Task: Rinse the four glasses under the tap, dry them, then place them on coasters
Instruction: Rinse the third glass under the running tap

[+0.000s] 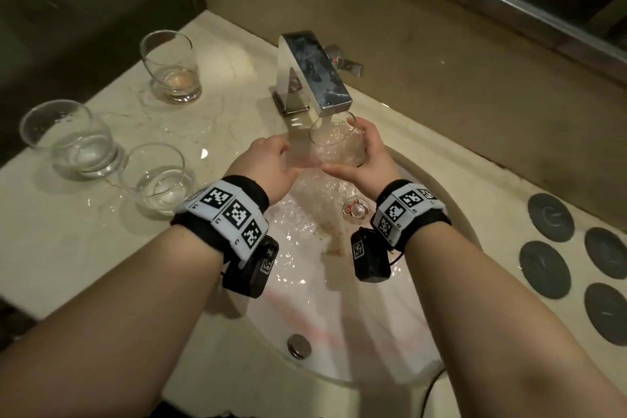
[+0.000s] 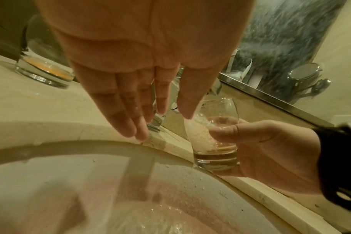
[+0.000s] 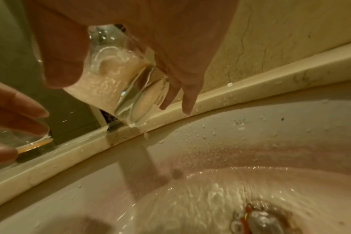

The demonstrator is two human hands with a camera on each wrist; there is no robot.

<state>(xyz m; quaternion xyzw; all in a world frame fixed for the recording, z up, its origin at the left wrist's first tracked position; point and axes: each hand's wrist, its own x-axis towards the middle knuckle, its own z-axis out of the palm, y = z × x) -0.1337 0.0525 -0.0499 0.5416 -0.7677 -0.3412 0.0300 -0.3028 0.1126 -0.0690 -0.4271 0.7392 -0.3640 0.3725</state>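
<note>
My right hand (image 1: 369, 151) grips a clear glass (image 1: 336, 142) and holds it tilted under the running chrome tap (image 1: 312, 75), where foamy water fills it. In the right wrist view the thumb and fingers wrap the glass (image 3: 118, 82), and water drips off its base. My left hand (image 1: 273, 159) hovers open just left of the glass, with straight fingers (image 2: 130, 110) holding nothing. Three more glasses stand on the counter to the left: one with an orange residue (image 1: 171, 66), one large and round (image 1: 69, 139), one nearest the basin (image 1: 159, 180).
Several dark round coasters (image 1: 550, 217) lie on the counter right of the white basin (image 1: 339, 332). Water swirls round the drain (image 3: 260, 221). The wet marble counter (image 1: 68, 248) extends left, and a wall with a mirror ledge (image 1: 509, 10) runs behind the tap.
</note>
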